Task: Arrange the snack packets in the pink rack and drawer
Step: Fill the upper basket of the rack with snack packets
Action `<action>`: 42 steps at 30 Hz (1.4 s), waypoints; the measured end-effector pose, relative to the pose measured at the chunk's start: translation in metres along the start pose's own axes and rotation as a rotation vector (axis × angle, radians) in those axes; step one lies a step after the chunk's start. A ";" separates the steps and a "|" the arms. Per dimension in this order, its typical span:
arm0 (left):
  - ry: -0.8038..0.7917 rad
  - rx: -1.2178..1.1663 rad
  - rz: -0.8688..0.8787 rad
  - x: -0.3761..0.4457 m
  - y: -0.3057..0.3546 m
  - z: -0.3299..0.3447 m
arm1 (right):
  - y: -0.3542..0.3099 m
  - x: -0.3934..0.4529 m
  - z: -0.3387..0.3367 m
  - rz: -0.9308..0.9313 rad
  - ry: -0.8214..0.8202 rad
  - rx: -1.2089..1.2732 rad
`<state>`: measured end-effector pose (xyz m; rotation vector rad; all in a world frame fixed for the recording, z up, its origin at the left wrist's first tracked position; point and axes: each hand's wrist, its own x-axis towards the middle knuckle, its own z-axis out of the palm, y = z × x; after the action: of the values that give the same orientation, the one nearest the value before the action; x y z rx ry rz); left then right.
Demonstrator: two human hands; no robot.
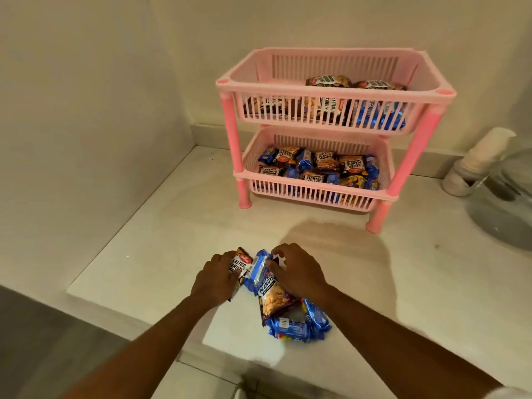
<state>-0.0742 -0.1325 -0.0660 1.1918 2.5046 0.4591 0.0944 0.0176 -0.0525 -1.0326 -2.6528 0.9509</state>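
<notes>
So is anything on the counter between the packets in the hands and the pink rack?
Nothing visible. The bare counter lies between the packets held by the left hand and right hand and the pink rack, whose baskets are open on top.

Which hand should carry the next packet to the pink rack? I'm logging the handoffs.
Probably the right hand: it grips a blue packet, and the pink rack stands ahead to the right. The left hand holds a peanut packet, farther off.

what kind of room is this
Probably a home kitchen or pantry corner: a pale stone counter against plain walls, a pink rack stocked with snack packets, and a glass jar at the right.
</notes>
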 end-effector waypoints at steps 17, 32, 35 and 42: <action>-0.077 -0.180 0.155 0.032 -0.018 -0.016 | -0.048 0.014 0.036 0.076 0.042 -0.354; -0.019 -0.640 0.480 0.059 0.077 -0.162 | -0.105 0.041 -0.112 -0.073 0.401 0.070; -0.114 -0.496 0.595 0.062 0.096 -0.205 | -0.116 0.049 -0.152 -0.132 0.433 0.095; 0.015 -0.166 0.745 0.103 0.143 -0.281 | -0.144 0.071 -0.237 -0.231 0.480 0.177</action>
<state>-0.1571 -0.0070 0.2292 2.0231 1.9026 0.8280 0.0407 0.1027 0.2157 -0.7747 -2.1894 0.7577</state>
